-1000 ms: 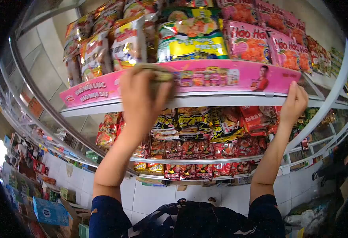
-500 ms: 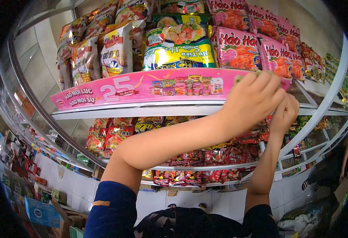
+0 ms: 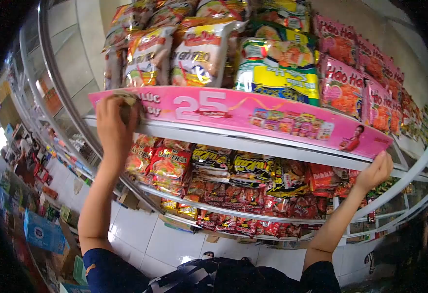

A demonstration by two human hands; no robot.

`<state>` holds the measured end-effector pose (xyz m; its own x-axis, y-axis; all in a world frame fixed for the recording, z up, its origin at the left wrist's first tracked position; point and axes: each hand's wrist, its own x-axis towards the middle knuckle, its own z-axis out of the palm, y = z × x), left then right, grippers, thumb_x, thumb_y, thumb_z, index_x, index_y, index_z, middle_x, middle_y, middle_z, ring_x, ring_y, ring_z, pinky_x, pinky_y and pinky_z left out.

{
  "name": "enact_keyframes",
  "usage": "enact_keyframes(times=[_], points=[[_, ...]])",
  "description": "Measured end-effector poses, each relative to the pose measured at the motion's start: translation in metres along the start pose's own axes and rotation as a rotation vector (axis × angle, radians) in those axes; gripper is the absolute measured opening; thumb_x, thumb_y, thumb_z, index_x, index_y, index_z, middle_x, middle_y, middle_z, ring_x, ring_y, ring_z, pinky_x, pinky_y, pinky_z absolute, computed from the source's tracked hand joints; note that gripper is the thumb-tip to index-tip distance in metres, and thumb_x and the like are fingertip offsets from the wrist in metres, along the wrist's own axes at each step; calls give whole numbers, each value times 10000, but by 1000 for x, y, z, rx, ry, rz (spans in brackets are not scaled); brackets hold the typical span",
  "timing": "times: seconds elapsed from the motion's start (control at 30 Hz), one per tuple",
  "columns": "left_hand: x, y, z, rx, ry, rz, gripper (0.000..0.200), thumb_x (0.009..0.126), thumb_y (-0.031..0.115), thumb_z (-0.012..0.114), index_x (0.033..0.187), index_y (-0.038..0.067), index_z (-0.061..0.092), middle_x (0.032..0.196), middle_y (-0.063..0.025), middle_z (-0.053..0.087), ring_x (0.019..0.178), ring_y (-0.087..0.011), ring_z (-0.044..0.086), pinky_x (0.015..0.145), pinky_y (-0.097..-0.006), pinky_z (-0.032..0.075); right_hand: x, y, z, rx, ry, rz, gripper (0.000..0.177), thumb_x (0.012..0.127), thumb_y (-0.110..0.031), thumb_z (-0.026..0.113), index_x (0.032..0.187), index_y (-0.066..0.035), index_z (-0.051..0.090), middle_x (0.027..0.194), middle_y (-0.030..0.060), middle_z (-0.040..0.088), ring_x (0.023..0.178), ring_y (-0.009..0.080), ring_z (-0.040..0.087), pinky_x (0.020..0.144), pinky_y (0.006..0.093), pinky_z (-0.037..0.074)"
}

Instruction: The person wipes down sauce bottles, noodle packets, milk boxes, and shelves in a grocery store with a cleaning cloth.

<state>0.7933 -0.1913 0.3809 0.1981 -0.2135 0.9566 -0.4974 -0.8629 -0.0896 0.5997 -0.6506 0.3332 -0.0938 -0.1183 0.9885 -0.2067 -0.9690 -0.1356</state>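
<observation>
A long pink printed strip [image 3: 243, 110] runs along the front edge of the upper shelf. Near its left end, my left hand [image 3: 115, 122] has its fingers wrapped round a greyish-brown cloth [image 3: 127, 105], pressed against the strip. At the strip's right end, my right hand [image 3: 376, 171] is closed on the lower corner. Behind the strip stand white-and-brown noodle packs [image 3: 199, 53], a green-and-yellow pack [image 3: 278, 68] and pink noodle packs [image 3: 341, 85].
Lower shelves hold red noodle packs [image 3: 170, 166] and yellow-and-black packs [image 3: 253, 168]. Curved metal rails [image 3: 67, 93] frame the shelving at both sides. A blue box [image 3: 43, 232] is at the lower left, beside the white tiled floor [image 3: 135, 229].
My left hand has moved from the strip's right part to its left end with the cloth. My right hand is now lower and farther right at the corner. The view has shifted.
</observation>
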Motion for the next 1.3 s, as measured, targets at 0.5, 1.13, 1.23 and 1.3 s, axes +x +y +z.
enact_keyframes(times=[0.5,1.13,1.23,1.3], points=[[46,10,25,-200,214,136,226,717,162,609,885,41,519,918,-130,517,855,-300,499,735,-389,399,1,1,-1,-14,-7,33,299,861,-138,381,689,69,511,682,189,515,663,342,463,639,406,331],[85,334,47,-820,466,1109,82,660,204,519,727,156,509,821,16,480,853,-138,477,686,-250,388,4,-1,-12,116,-96,-55,324,855,-278,433,839,25,548,801,155,555,824,311,496,746,371,350],[84,298,46,-867,411,1112,77,661,199,521,726,156,517,826,2,474,859,-152,486,688,-260,407,4,-3,-13,71,-140,-19,268,859,-181,410,753,31,535,730,154,539,739,304,485,717,373,341],[79,261,42,-775,264,1137,112,659,195,529,765,162,512,910,-26,480,905,-174,488,720,-274,427,5,-6,-13,-11,-135,33,242,857,-139,407,748,36,534,725,156,537,723,301,480,711,366,344]])
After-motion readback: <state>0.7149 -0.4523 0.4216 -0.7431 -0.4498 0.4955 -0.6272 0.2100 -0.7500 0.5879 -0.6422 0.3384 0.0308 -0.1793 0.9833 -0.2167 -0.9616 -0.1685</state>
